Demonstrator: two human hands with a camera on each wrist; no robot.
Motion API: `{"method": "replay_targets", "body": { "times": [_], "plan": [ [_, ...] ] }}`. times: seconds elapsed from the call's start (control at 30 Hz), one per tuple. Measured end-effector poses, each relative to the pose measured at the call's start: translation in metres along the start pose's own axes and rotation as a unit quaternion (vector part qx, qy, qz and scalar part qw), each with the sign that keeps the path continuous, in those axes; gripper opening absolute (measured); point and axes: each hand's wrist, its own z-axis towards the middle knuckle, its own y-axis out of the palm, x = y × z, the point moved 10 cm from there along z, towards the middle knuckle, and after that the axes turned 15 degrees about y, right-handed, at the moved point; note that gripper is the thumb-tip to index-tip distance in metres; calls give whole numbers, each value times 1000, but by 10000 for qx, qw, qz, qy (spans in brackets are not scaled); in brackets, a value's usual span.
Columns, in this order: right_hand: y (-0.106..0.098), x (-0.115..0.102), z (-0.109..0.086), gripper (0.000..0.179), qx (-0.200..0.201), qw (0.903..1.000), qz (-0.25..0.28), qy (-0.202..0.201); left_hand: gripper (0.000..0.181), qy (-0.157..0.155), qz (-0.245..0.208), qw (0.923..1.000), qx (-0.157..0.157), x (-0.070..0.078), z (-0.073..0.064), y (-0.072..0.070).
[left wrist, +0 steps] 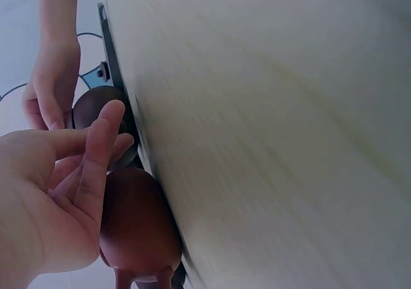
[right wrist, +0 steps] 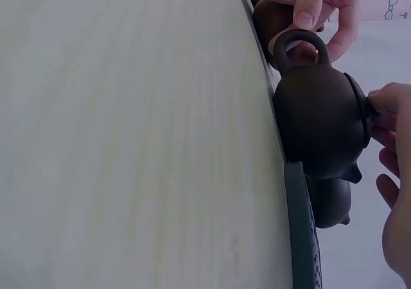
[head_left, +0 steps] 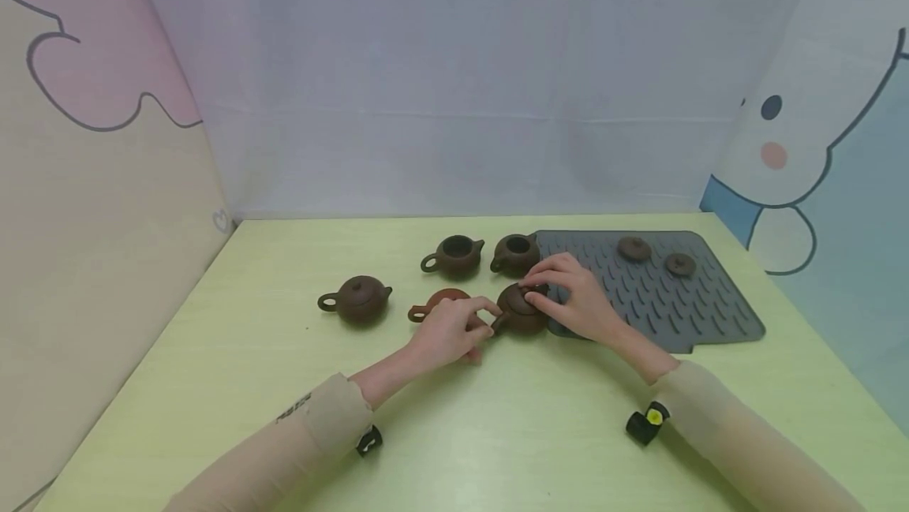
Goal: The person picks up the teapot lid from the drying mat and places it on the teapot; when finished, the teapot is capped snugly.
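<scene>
- The dark teapot (head_left: 524, 321) stands upright on the table (head_left: 440, 433), just beside the left edge of the grey mat (head_left: 720, 327), with the reddish teapot (head_left: 443, 296) on its other side.
- My left hand (head_left: 446, 330) is loosely bent, thumb and finger pinching the handle (right wrist: 300, 35), which points my way.
- My right hand (head_left: 578, 303) is partly closed, its fingertips pinching the lid (right wrist: 361, 109) at the top; the lid lies over the mouth, but whether it is fully seated I can't tell.
- It looks like unglazed clay: stiff, fairly light, matt enough not to slip much, yet likely to chip.
- I'd steady it by the handle and guide the lid by its knob alone, keeping force off the slim spout.
</scene>
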Motion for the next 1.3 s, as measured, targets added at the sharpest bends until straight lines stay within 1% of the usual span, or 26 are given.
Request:
{"method": "replay_targets", "body": {
  "times": [0.1, 0.3, 0.4, 0.53, 0.67, 0.73, 0.83, 0.97, 1.03, 1.1, 1.17, 1.2, 1.3],
  "plan": [
    [1, 2, 0, 21, -79, 9999, -44, 141, 25, -11, 6, 10000, -9, 0, 0, 1],
    [3, 6, -2, 19, -352, 9976, -136, 579, 25, -12, 51, 10000, -26, 3, -2, 0],
    [4, 7, -2, 19, -475, 9963, -145, 697, 25, -37, 26, 10000, -1, 4, -3, -1],
    [6, 9, -1, 17, -597, 9948, -124, 818, 24, -15, -105, 9999, 79, 5, -4, -3],
    [6, 11, 0, 16, -677, 9935, -91, 914, 23, 93, -308, 9993, 202, 7, -4, -11],
    [6, 11, 1, 15, -692, 9933, -80, 920, 24, 135, -364, 9988, 287, 9, -3, -19],
    [6, 12, 2, 15, -711, 9930, -56, 941, 23, 160, -336, 9984, 419, 11, 0, -37],
    [7, 14, 4, 14, -753, 9920, -19, 1014, 23, 226, 76, 9977, 635, 11, 8, -69],
    [7, 15, 4, 14, -777, 9915, -25, 1042, 25, 314, 196, 9965, 747, 9, 12, -86],
    [8, 16, 4, 14, -800, 9910, -27, 1069, 27, 370, 275, 9954, 843, 4, 16, -102],
    [8, 16, 4, 13, -818, 9908, -33, 1077, 28, 397, 237, 9950, 880, -5, 20, -113],
    [8, 16, 3, 13, -827, 9906, -32, 1087, 28, 391, 225, 9951, 878, -10, 22, -118],
    [7, 15, 3, 13, -825, 9903, -23, 1114, 27, 272, 401, 9954, 824, -26, 27, -127]
  ]
}}
